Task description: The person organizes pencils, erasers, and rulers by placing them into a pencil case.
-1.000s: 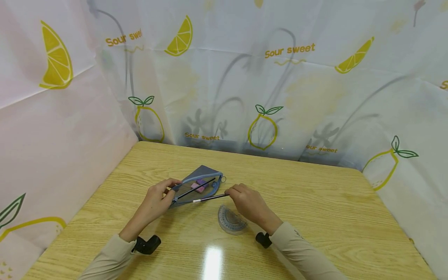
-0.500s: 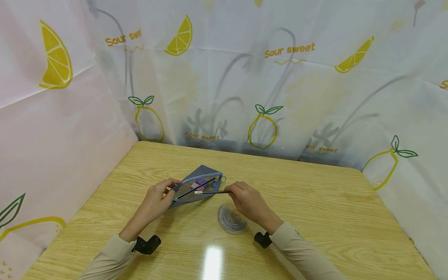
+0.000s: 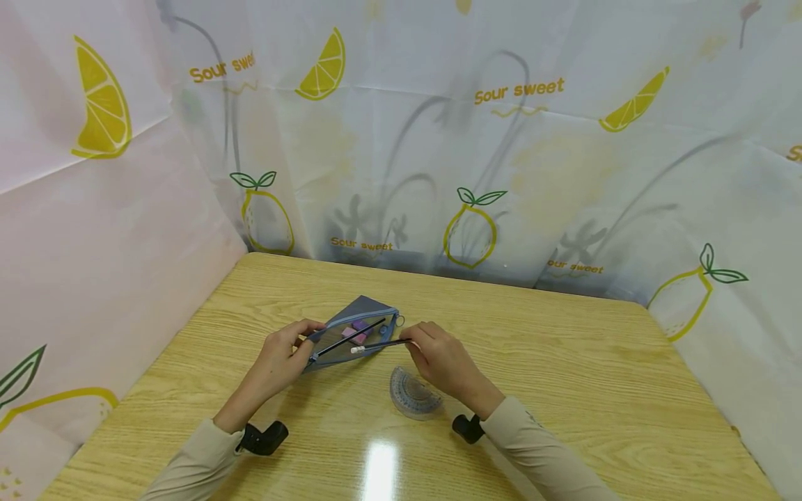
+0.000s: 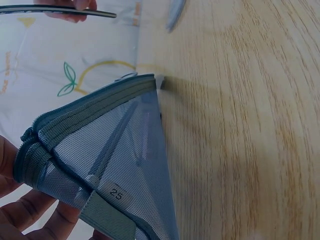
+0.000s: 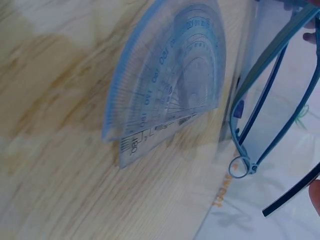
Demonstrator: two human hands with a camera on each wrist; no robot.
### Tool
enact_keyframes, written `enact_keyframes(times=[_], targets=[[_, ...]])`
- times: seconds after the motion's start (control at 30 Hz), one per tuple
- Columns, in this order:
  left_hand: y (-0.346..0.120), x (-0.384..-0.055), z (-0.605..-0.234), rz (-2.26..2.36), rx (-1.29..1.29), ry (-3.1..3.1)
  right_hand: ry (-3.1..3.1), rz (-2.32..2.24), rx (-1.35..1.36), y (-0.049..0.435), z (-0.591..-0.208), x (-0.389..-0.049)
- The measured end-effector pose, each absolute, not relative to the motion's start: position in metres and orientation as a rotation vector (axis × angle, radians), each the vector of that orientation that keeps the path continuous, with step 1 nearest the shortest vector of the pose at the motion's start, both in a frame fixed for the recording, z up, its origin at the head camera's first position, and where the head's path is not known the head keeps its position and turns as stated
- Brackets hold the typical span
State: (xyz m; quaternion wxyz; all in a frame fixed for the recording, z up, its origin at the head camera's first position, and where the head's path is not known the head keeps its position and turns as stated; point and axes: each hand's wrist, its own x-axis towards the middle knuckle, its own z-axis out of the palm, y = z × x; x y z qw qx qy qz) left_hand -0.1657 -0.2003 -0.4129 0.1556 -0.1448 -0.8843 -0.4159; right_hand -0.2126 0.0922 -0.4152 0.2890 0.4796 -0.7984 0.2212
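My left hand pinches the near-left rim of a blue mesh zip pencil case, which lies unzipped with its mouth spread. Inside show a dark pencil, a pink block and a purple block, perhaps erasers. A small round blue item sits near the case's right end. My right hand pinches a second dark pencil, its white-tipped end pointing left over the case's opening. In the left wrist view this pencil is above the case, apart from it.
A clear protractor lies flat on the wooden table, just below my right hand. The case's zip ring hangs at its right corner. A lemon-print sheet walls the back and sides.
My right hand has shifted slightly away from me. The held pencil's white end has risen from the near rim to over the opening, then dipped slightly. My left hand and the case stay still.
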Motion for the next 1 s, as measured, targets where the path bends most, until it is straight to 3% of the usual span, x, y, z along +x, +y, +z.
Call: enact_keyframes(times=[1.0], targets=[[-0.201, -0.167, -0.414, -1.184, -0.418, -2.530, -2.024, 0.562, 1.367, 0.068, -0.413, -0.216]])
